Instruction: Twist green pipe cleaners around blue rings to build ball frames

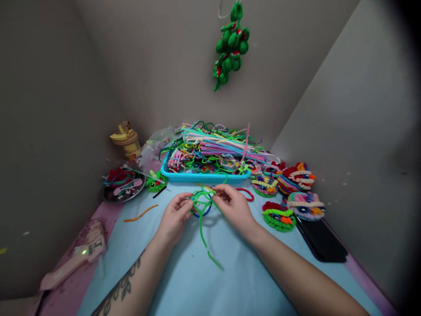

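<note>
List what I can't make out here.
All in the head view:
Tray floor: hidden by heaped pipe cleaners.
Phone's far end: covered by the pastel piece.
Cord's far end: cut off by the bottom edge.
Glue gun's markings: too small.
Exact grip on the green strand and blue ring: hidden by the fingers.

Orange strip [140, 214]: low, passable, left of left hand [174, 218].
Fuzzy pieces [279, 217]: obstruct right of right hand [235, 210].
Blue tray [207, 177]: heaped, blocks beyond both.
Surface [210, 294]: room nearside, past green strand [202, 232].
</note>
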Motion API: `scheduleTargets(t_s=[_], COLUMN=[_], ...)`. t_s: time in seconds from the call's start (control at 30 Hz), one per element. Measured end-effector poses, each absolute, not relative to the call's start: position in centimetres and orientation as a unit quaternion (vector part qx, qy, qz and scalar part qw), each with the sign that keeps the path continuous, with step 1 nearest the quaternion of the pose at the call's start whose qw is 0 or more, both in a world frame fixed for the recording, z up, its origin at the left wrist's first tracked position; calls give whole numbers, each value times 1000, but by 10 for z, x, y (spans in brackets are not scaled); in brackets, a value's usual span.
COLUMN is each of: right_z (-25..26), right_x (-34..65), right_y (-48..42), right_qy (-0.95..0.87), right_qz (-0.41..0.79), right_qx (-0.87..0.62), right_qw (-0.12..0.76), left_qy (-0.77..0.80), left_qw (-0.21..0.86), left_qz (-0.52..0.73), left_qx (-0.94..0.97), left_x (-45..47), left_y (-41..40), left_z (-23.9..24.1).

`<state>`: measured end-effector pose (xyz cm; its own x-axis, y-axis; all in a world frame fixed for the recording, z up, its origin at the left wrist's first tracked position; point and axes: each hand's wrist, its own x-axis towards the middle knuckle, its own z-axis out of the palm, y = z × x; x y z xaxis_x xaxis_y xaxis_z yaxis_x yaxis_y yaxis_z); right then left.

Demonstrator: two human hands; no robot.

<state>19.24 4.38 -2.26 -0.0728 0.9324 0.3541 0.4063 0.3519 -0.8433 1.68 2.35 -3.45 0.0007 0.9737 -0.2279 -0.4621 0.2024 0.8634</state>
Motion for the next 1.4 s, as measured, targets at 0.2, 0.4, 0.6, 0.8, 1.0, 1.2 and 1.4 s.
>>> scheduleTargets(t_s=[0.2,0.4,0.6,0.8,1.0,1.2,1.4], right_z=[-23,-20,-16,-20,-25,-25,-28], right_x=[185,186,185,180,181,180,179], right_y=[39,39,31,26,30,29,31], right_qy=[-734,-771,-736,-765,-779,-773,-765], right_qz=[281,264,213,146,147,143,132], right_qx=[-448,-432,-449,-438,-429,-454,-477], right_qw=[427,387,459,449,434,419,412], left_qy=[415,432,464,473,462,478,489], left_qw=[657,647,566,540,552,553,552], left_qz=[541,544,583,562,551,530,512], left_qx=[320,314,353,411,423,431,441], left_x=[20,18,19,27,29,28,27], left_y=[23,25,24,19,17,17,17], left_z=[-39,-37,-37,-33,-33,-32,-30])
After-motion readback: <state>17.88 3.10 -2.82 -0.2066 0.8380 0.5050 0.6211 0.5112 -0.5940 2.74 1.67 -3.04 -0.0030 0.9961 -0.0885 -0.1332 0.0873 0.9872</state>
